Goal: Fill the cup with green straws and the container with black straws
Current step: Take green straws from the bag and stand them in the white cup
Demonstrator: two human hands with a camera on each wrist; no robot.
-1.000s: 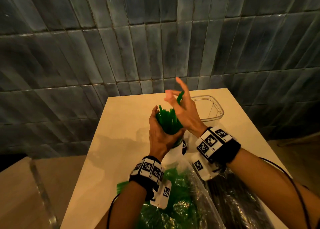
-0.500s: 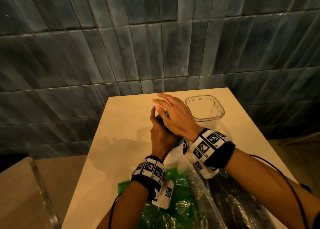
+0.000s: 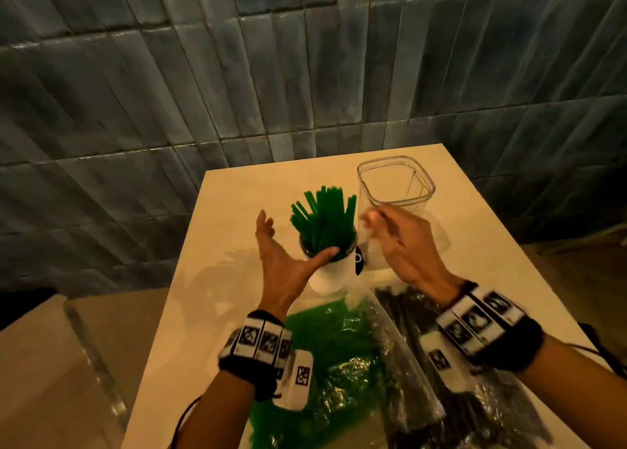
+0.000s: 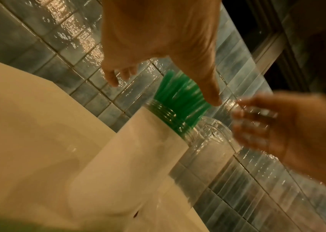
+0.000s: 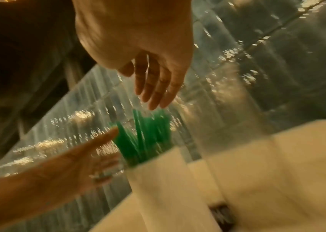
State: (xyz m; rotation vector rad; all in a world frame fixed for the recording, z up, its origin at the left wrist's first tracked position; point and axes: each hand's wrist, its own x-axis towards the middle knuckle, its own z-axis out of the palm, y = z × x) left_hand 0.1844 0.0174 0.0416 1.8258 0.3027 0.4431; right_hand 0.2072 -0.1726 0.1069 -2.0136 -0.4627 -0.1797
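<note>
So the left hand [image 3: 276,251] is spread open right beside the white cup [image 3: 330,273], holding nothing. The green straws [image 3: 324,222] stand on end in the cup mid-tabletop [image 3: 234,211], fanning upward. Right of that, the right hand [image 3: 405,245] is open too, blurry, in front of the clear container [image 3: 395,183].

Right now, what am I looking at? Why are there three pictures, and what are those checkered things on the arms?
They are a person's two hands wearing wrist cameras with checkered tags. One picture comes from a camera on the head, the others from each wrist. On the table stands a white cup full of green straws, beside an empty clear container. Nearer lie bags of green straws and black straws. The left hand and right hand are open, holding nothing.
</note>
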